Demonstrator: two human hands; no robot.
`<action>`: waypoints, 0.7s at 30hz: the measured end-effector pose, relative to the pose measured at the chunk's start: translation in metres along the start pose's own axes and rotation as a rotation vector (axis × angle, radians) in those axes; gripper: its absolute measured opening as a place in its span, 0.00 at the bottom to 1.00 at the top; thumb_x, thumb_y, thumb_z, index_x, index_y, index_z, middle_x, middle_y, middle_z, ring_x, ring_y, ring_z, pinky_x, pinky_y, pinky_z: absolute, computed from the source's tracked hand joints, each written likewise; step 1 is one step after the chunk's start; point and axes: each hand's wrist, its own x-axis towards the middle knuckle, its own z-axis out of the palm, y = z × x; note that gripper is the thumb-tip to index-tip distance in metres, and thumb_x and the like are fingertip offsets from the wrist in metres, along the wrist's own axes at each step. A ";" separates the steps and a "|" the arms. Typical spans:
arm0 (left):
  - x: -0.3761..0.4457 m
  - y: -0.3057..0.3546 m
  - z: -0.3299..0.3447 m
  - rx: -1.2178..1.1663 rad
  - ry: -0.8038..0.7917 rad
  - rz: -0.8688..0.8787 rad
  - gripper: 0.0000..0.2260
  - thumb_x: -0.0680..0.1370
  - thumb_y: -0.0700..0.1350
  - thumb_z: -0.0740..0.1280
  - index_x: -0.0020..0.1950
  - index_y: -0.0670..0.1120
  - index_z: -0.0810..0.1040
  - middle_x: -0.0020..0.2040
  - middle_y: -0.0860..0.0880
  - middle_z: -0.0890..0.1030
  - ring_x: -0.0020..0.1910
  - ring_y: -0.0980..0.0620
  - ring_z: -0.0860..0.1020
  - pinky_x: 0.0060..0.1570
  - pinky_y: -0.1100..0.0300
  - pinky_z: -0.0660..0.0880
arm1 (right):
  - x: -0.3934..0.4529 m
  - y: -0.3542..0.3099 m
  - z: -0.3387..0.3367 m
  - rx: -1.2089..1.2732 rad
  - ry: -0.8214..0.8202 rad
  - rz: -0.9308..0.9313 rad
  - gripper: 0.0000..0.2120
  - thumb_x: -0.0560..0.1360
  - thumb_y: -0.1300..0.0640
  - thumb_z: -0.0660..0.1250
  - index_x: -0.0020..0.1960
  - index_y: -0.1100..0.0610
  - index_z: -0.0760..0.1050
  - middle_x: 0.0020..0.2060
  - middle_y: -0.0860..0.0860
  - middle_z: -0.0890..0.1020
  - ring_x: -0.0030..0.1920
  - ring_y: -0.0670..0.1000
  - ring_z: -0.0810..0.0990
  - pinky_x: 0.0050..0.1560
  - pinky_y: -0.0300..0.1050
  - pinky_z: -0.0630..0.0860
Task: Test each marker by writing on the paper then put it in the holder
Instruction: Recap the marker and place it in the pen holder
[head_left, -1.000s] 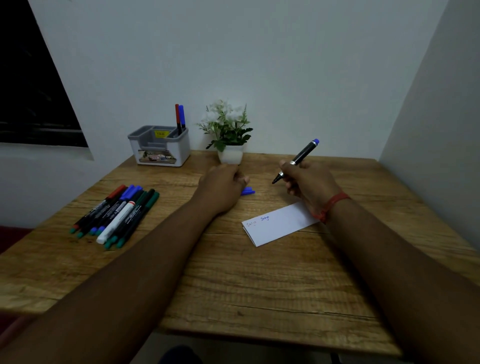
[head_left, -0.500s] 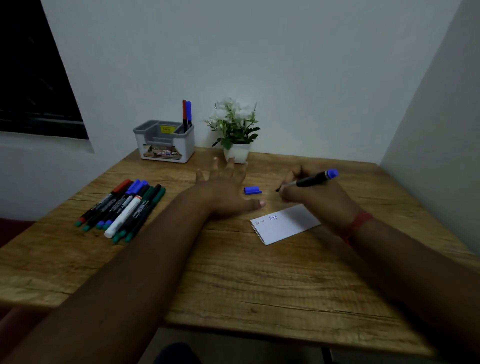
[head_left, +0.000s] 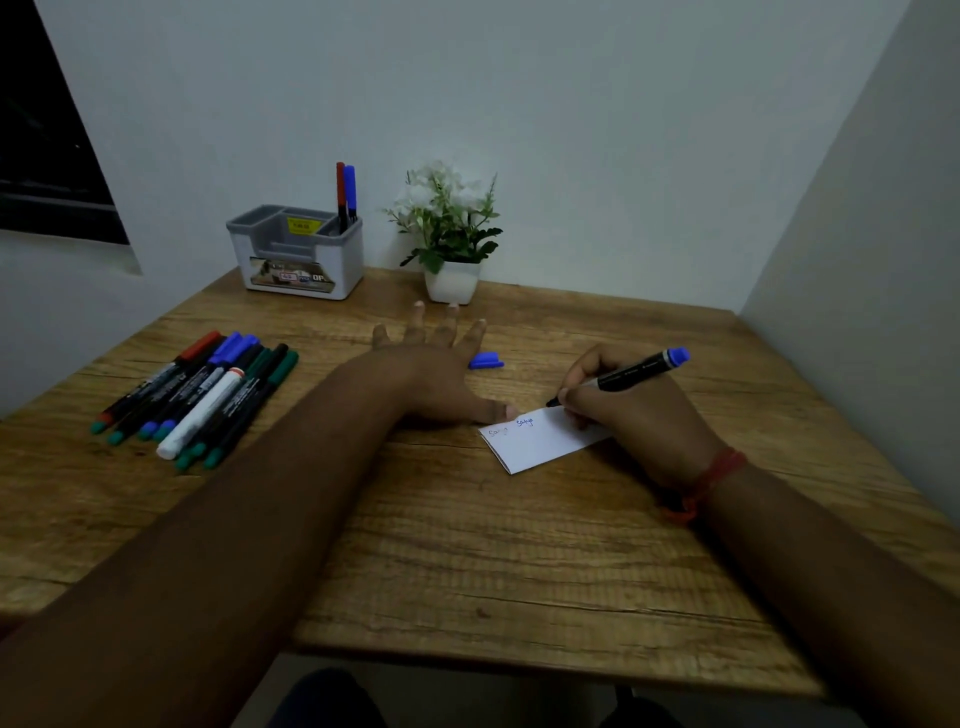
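My right hand (head_left: 631, 410) grips a black marker with a blue end (head_left: 636, 371), its tip down at the far edge of the white paper (head_left: 540, 441), which carries two short written words. Flat on the table lies my left hand (head_left: 431, 364), fingers spread, thumb touching the paper's left corner. A loose blue cap (head_left: 485, 360) sits just right of that hand. The grey-and-white holder (head_left: 301, 260) stands at the back with a red and a blue marker (head_left: 345, 195) upright in it. Several capped markers (head_left: 202, 395) lie in a row on the left.
A small white pot with a green and white plant (head_left: 449, 244) stands at the back beside the holder. Walls close the table (head_left: 467, 545) at the back and right. A dark window is at the upper left.
My left hand has opened and flattened beside the paper, uncovering the blue cap. My right hand has lowered the marker from mid-air until its tip reaches the paper.
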 end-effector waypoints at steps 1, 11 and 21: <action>0.000 0.000 0.000 -0.002 0.000 -0.002 0.53 0.65 0.81 0.57 0.78 0.60 0.32 0.79 0.51 0.29 0.76 0.40 0.29 0.71 0.29 0.37 | 0.000 0.001 -0.001 -0.026 -0.002 -0.004 0.02 0.72 0.66 0.70 0.45 0.63 0.80 0.39 0.52 0.86 0.38 0.42 0.83 0.42 0.42 0.78; 0.001 0.000 -0.001 0.003 -0.012 -0.006 0.53 0.65 0.81 0.57 0.78 0.60 0.33 0.79 0.51 0.29 0.77 0.40 0.30 0.72 0.29 0.38 | 0.001 0.005 -0.003 -0.126 -0.011 -0.018 0.01 0.73 0.63 0.72 0.44 0.58 0.81 0.42 0.48 0.87 0.46 0.48 0.84 0.48 0.50 0.82; 0.000 0.000 -0.001 0.008 0.000 0.003 0.54 0.65 0.81 0.57 0.78 0.59 0.33 0.79 0.50 0.30 0.76 0.40 0.29 0.72 0.30 0.37 | 0.004 0.009 -0.002 -0.156 -0.023 -0.019 0.02 0.73 0.60 0.72 0.43 0.54 0.82 0.41 0.44 0.86 0.44 0.40 0.82 0.40 0.34 0.75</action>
